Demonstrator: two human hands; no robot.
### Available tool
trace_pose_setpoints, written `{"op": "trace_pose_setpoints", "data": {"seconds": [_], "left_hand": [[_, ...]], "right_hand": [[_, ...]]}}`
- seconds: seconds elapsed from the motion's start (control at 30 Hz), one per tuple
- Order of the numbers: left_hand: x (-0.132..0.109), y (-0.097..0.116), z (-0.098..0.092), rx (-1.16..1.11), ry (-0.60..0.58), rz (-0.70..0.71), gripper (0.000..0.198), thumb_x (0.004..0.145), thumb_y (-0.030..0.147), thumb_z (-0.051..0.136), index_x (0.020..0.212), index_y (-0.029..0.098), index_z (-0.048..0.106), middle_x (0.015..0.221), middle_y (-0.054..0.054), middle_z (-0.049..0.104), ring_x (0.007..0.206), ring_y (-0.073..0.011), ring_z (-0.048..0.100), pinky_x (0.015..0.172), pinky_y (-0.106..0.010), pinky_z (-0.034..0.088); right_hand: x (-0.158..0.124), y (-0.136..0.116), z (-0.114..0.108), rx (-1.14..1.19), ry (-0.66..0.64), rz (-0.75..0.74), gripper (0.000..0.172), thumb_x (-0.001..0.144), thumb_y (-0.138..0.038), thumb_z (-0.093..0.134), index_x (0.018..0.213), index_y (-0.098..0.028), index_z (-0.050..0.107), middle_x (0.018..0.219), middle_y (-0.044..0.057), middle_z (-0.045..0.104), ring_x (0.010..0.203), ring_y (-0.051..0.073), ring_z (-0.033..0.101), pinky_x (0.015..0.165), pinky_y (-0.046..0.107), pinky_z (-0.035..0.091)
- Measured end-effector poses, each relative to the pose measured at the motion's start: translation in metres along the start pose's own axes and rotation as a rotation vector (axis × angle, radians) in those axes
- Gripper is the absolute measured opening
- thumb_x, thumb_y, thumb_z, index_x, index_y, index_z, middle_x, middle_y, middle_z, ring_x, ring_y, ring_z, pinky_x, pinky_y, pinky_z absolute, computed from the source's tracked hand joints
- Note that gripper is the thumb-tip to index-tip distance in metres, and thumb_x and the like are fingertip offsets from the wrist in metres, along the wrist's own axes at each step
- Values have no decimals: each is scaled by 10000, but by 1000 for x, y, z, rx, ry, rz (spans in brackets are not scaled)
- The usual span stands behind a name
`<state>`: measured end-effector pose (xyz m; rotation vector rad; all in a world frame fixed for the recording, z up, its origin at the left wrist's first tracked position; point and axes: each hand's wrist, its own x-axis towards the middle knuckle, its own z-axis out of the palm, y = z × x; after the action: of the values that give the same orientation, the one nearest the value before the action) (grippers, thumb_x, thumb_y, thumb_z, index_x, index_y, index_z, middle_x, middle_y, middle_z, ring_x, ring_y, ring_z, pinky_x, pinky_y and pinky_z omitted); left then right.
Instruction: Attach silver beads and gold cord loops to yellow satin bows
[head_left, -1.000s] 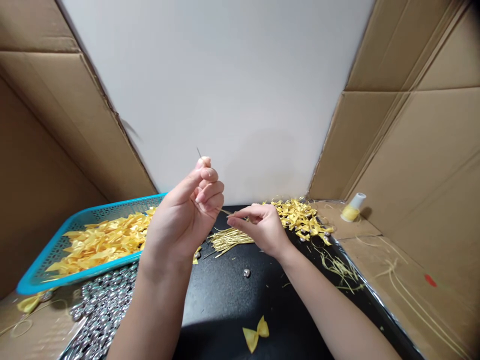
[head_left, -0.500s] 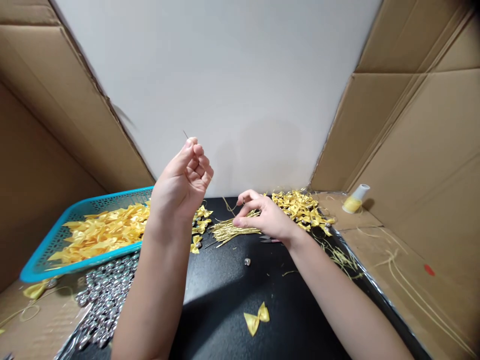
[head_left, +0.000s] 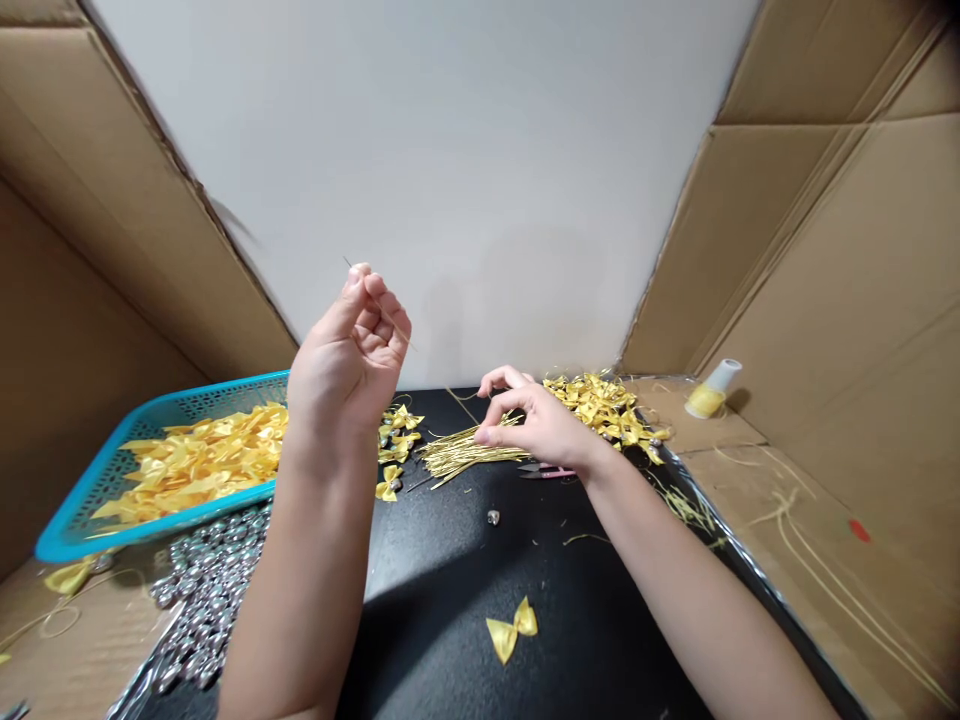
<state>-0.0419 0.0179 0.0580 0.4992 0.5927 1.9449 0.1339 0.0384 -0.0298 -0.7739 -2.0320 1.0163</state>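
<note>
My left hand (head_left: 352, 340) is raised over the table, palm toward me. Its thumb and forefinger pinch a thin gold cord (head_left: 394, 326), whose end pokes above the fingertips. My right hand (head_left: 536, 425) is lower, bent at the far side of the table, over a bundle of gold cords (head_left: 457, 458). A thin strand runs to its curled fingertips, which seem closed on it. Nearer me on the black table (head_left: 435, 570) lie a small silver bead (head_left: 493, 517) and one yellow ribbon bow (head_left: 512, 630).
At the left, a blue basket (head_left: 56, 545) holds yellow bows, with silver beads (head_left: 217, 580) before it. Bows with beads (head_left: 604, 410) are piled at the far right. Pink-handled snips (head_left: 546, 471) lie beneath my right wrist. A white-tipped bottle (head_left: 712, 390) stands on cardboard (head_left: 847, 300).
My left hand has shifted slightly left and up, and more of its cord shows across the fingers. My right hand has moved a little right; the view has shifted slightly.
</note>
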Motion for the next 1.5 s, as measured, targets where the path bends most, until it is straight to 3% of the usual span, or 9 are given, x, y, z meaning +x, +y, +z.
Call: {"op": "trace_pose_setpoints", "data": {"seconds": [0.17,0.4,0.53,0.63,0.7,0.8,1.13,1.33,1.5], "left_hand": [[9,1,-10,115,-62,117,261,924,157,563,688,198,667,650,40,677,591,-74,647,584,-167,539],[8,-6,-10,155,-107,70,218,881,138,607,691,200,695,670,31,694,617,-84,669,596,-176,532],[4,-10,-7,150,-105,25,224,873,112,605,679,178,694,639,24,690,573,-87,661,559,-188,537],[5,-13,-8,131,-99,-18,219,865,88,601,681,167,689,624,23,685,548,-82,652,554,-184,540],[5,-14,-7,110,-85,-50,223,870,80,592,684,155,687,616,14,682,537,-75,647,554,-168,538],[5,-15,-4,53,-38,-65,252,887,66,570,674,141,681,593,1,671,534,-65,644,581,-141,540],[3,-7,2,-89,25,-34,305,934,81,520,669,164,646,602,20,648,547,-40,635,640,-99,536],[6,-8,-1,-127,-10,-75,281,930,69,512,694,153,638,598,23,646,541,-40,635,613,-117,556],[11,-3,-7,-53,-104,-45,218,867,46,581,717,188,650,620,34,642,546,-36,618,610,-101,543]], "right_hand": [[-8,-13,-27,1,146,-98,171,777,-285,720,637,-218,649,1266,31,513,1291,258,391,1115,503,209],[-31,-40,-51,-53,243,-265,215,841,-345,665,654,-241,646,1496,-60,350,1444,260,201,1157,521,119],[-33,-45,-48,76,303,-341,218,873,-311,629,668,-240,624,1403,-41,468,1361,221,336,1143,467,188],[-31,-41,-40,373,242,-371,210,918,-286,574,716,-247,618,1216,-17,614,1046,155,539,994,368,375],[-28,-38,-34,563,133,-366,194,931,-288,561,752,-246,623,1062,-8,667,836,128,555,852,312,430],[-24,-34,-26,666,23,-373,175,927,-289,579,768,-233,626,828,-14,646,706,110,522,713,261,411],[-9,-1,3,722,-105,-289,208,891,-324,633,723,-208,599,741,-15,601,700,103,526,727,254,413],[-8,4,1,702,-125,-233,239,852,-362,661,683,-213,582,734,-6,618,709,127,550,769,297,441],[-14,-7,-10,541,41,-205,223,829,-337,657,650,-224,586,1089,25,661,955,174,559,934,367,417]]}}
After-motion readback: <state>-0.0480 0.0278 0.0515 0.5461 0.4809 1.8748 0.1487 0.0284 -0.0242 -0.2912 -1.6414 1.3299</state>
